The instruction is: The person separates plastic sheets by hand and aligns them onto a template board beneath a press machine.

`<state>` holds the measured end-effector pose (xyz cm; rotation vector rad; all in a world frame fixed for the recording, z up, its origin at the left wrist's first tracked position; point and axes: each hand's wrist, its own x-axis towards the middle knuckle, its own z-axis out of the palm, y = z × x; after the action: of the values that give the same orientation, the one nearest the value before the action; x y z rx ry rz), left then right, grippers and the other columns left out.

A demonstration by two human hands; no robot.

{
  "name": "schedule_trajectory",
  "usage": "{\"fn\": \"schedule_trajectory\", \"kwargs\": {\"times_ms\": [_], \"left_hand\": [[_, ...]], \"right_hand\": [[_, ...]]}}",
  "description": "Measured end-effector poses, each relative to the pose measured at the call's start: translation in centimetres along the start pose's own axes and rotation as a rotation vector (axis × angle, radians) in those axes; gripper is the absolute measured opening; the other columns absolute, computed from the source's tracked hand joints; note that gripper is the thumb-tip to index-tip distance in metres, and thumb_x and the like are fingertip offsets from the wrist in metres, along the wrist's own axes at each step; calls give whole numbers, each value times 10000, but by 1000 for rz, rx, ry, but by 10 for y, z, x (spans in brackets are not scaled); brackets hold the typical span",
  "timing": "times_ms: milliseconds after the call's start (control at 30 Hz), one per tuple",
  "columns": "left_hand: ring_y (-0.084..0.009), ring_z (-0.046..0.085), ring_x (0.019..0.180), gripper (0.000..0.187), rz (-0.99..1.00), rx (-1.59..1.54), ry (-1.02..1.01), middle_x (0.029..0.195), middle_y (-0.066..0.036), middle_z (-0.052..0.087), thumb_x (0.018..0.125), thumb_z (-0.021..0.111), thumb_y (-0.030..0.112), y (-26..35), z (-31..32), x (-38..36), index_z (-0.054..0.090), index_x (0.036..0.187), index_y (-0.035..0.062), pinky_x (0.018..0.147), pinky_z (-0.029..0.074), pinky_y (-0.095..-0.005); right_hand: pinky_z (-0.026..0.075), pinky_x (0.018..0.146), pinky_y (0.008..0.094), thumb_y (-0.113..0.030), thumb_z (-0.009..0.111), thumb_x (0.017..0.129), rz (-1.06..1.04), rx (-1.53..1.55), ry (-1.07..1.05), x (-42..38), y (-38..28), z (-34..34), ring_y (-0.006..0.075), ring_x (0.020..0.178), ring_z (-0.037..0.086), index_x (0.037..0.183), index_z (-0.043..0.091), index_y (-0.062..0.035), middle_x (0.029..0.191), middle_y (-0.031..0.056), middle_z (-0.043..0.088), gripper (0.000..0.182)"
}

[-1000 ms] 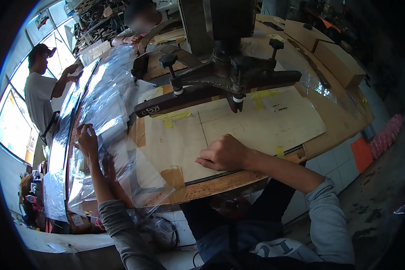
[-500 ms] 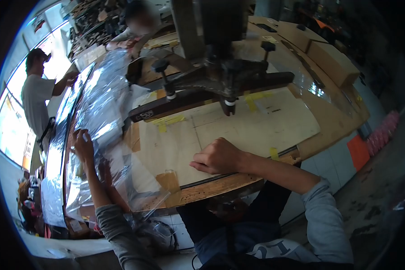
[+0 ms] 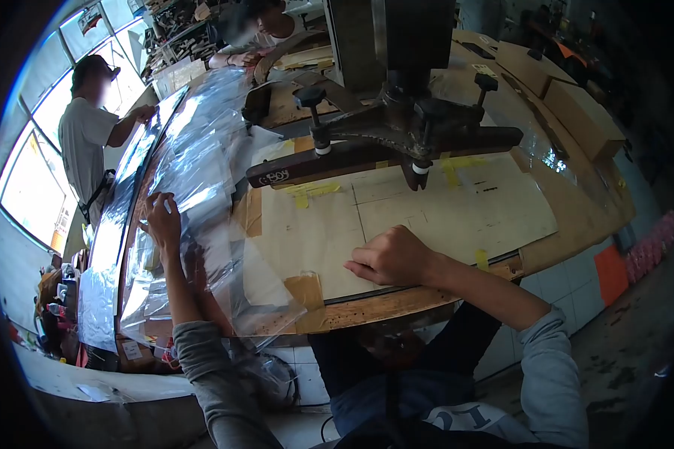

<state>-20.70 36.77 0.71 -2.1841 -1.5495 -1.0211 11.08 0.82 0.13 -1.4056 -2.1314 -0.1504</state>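
My left hand (image 3: 163,218) is raised over the crinkled clear plastic sheets (image 3: 191,179) on the left side of the table. Its fingers are bent and apart, and nothing shows between them. My right hand (image 3: 394,256) rests as a fist on the pale flat sheet (image 3: 318,247), near the table's front edge. Whatever its curled fingers may hold is hidden. Pencil-like lines and strips of yellow tape (image 3: 312,190) mark the pale sheet. Above its far part stands a dark metal press head (image 3: 397,131) with a long crossbar (image 3: 457,144).
One co-worker (image 3: 90,142) stands at the far left, beside a long shiny panel (image 3: 146,142). Another person (image 3: 266,30) leans in at the back. Cardboard boxes (image 3: 584,116) sit at the right. Brown tape (image 3: 305,292) covers part of the wooden front edge (image 3: 367,308).
The view has turned slightly, so the table and press appear further right. Both my hands keep nearly the same pose over the table. The co-worker at left now faces more into view.
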Motion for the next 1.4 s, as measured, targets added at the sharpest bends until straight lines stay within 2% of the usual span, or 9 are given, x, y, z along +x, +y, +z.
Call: {"fn": "schedule_trajectory", "kwargs": {"times_ms": [600, 900, 1100, 1200, 1300, 1400], "left_hand": [[-286, 618, 1072, 157, 13, 57, 10, 1197, -31, 597, 924, 568, 245, 8, -5, -2, 709, 955, 184, 977, 220, -755], [-276, 586, 1120, 156, 28, -3, 33, 1189, -39, 600, 924, 570, 242, -3, 5, 1, 708, 957, 179, 962, 268, -718], [-267, 583, 1128, 153, 23, 41, 7, 1185, -32, 601, 922, 572, 241, 5, -4, -1, 705, 962, 178, 973, 249, -720], [-266, 580, 1137, 152, -9, 36, -22, 1184, -30, 599, 923, 571, 242, 7, -6, -1, 702, 967, 179, 984, 233, -727], [-268, 584, 1134, 152, 2, -40, -3, 1187, -28, 597, 925, 569, 247, -3, 3, 2, 699, 970, 180, 990, 223, -730], [-272, 586, 1129, 154, 17, -35, 11, 1193, -28, 593, 926, 568, 250, -3, 4, 1, 699, 966, 180, 987, 221, -738]], "right_hand": [[483, 461, 378, -268, 614, 885, -5, 4, 17, -1, 1, 2, 269, 432, 579, 581, 553, -101, 469, 88, 540, 352], [485, 465, 377, -263, 618, 883, 0, 4, 8, -1, 1, 1, 270, 436, 582, 585, 562, -100, 475, 92, 547, 344], [490, 473, 378, -259, 619, 883, -1, -5, 17, -1, 1, -2, 270, 445, 590, 589, 564, -99, 480, 90, 553, 339], [467, 451, 354, -234, 641, 871, -24, -23, 45, -2, 2, -1, 233, 435, 559, 584, 546, -103, 489, 52, 528, 329], [494, 478, 374, -255, 625, 878, -6, -6, 22, -1, 1, -1, 267, 448, 593, 592, 565, -95, 483, 90, 555, 333], [467, 452, 350, -228, 646, 867, -21, -22, 36, -2, 2, -1, 231, 436, 558, 583, 545, -103, 493, 51, 530, 326]]}}
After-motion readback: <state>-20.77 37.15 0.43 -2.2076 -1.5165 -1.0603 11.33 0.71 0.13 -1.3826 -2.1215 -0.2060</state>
